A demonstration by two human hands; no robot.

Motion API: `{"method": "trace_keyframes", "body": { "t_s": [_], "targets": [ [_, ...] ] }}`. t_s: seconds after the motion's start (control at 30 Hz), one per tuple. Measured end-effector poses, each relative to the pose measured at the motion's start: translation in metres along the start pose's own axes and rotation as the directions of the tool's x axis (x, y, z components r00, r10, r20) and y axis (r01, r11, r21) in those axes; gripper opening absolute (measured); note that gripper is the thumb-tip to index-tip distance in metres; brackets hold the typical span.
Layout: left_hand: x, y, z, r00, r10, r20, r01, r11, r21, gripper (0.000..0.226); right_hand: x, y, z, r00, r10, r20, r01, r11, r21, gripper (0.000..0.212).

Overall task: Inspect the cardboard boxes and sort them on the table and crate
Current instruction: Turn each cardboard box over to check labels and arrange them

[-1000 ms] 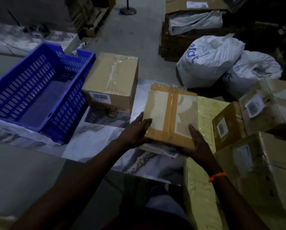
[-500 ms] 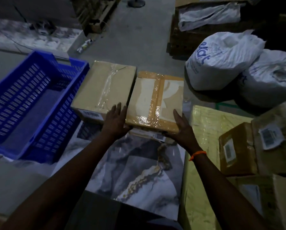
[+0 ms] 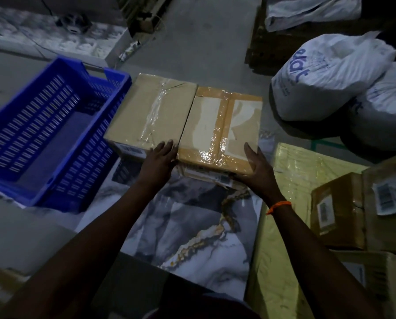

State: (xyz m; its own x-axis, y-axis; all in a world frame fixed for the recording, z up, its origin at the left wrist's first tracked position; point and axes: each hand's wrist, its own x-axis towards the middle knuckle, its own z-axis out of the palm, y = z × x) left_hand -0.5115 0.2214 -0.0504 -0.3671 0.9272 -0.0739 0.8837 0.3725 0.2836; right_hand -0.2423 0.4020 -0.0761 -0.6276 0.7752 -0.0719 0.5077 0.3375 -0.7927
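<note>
A flat cardboard box wrapped in brown tape (image 3: 222, 127) lies on the marble-patterned table (image 3: 192, 226), pressed against the right side of a plain taped cardboard box (image 3: 151, 113). My left hand (image 3: 159, 161) rests at the taped box's near-left corner, partly on the plain box's edge. At the near-right corner my right hand (image 3: 255, 168) grips the same box. A blue slotted crate (image 3: 54, 185) stands to the left of the plain box with nothing visible inside it.
More cardboard boxes (image 3: 337, 206) with barcode labels sit at the right on a yellow wrapped parcel (image 3: 291, 185). Two white sacks (image 3: 325, 74) lie on the floor at the back right. Wooden pallets and a grey bag are behind them.
Both hands carried the taped box from the right pile leftward and set it down against the plain box. The view has moved closer to the table.
</note>
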Motion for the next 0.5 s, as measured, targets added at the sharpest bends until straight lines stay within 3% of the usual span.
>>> {"method": "trace_keyframes", "body": {
  "t_s": [0.17, 0.5],
  "targets": [
    [0.004, -0.004, -0.005, 0.999, 0.031, -0.032, -0.030, 0.999, 0.024, 0.039, 0.002, 0.003, 0.005, 1.000, 0.001, -0.015, -0.001, 1.000, 0.026, 0.112],
    [-0.002, -0.002, -0.013, 0.994, 0.073, -0.085, -0.073, 0.997, 0.006, 0.031, -0.009, -0.006, 0.005, 0.999, -0.044, 0.010, 0.043, 0.995, 0.094, 0.100]
  ]
}}
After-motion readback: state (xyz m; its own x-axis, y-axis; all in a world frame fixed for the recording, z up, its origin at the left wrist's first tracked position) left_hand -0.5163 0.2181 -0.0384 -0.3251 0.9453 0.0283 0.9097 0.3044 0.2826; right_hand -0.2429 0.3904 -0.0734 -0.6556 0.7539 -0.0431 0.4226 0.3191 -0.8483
